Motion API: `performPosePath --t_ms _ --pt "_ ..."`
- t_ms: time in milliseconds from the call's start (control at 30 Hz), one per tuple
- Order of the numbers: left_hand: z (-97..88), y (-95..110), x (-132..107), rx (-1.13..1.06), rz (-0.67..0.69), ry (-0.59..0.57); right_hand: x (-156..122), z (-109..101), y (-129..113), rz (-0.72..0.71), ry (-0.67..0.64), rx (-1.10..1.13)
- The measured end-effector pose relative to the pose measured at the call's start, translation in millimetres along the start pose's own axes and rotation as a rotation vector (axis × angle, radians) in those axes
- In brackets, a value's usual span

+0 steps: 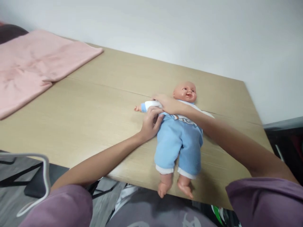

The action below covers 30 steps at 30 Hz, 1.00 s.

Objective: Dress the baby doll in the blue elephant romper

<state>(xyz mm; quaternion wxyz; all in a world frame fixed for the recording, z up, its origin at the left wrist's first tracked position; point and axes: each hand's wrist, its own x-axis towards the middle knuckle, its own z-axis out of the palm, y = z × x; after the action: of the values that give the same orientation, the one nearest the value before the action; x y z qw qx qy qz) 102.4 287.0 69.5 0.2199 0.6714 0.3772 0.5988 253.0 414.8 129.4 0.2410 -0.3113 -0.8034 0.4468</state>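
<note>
A baby doll (178, 142) in a light blue romper lies on its back on the wooden table (94, 113), head toward the wall, bare feet at the near edge. Its white-and-blue sleeved arm (148, 105) sticks out to the left. My left hand (150, 123) grips the doll's side just under that arm, fingers curled on the cloth. My right hand (167, 103) reaches across the doll's chest and closes on the upper arm at the shoulder.
A pink folded cloth (33, 66) lies on the table's far left. A white wall runs behind the table. A white chair frame (44, 176) stands below the near left edge. Dark clutter sits at the floor on the right.
</note>
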Motion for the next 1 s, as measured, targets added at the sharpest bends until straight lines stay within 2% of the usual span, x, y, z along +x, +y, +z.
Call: performPosePath --t_ms 67,167,267,333,433,533,733,833,933,1000 --pt "-0.7 1 -2 0.020 -0.007 -0.009 -9 -8 -2 0.017 0.009 -0.019" --pt "-2.6 2 -6 0.099 0.053 0.009 -21 -20 -5 0.043 0.050 0.163" --pt "-2.6 -2 -12 0.186 0.179 0.151 -29 -29 -11 0.064 0.042 0.294" --pt "-0.7 -7 -16 0.172 0.203 0.239 -33 -31 -14 0.058 0.021 0.298" --pt "2.7 -10 -17 0.070 0.128 0.247 -38 -32 -18 0.015 0.021 0.284" --pt "4.5 -2 -13 -0.011 0.047 0.230 -43 -31 -19 -0.017 0.019 0.237" --pt "5.2 17 -3 -0.059 -0.077 0.275 -75 -34 -33 -0.111 0.063 -0.067" --pt "7.0 15 -4 -0.106 -0.081 0.271 -100 -31 -52 -0.036 0.113 -0.186" --pt "7.1 10 -7 -0.114 -0.158 0.259 -120 -22 -70 0.086 0.205 -0.223" --pt "4.6 7 -9 -0.084 -0.198 0.249 -126 -17 -76 0.143 0.219 -0.232"
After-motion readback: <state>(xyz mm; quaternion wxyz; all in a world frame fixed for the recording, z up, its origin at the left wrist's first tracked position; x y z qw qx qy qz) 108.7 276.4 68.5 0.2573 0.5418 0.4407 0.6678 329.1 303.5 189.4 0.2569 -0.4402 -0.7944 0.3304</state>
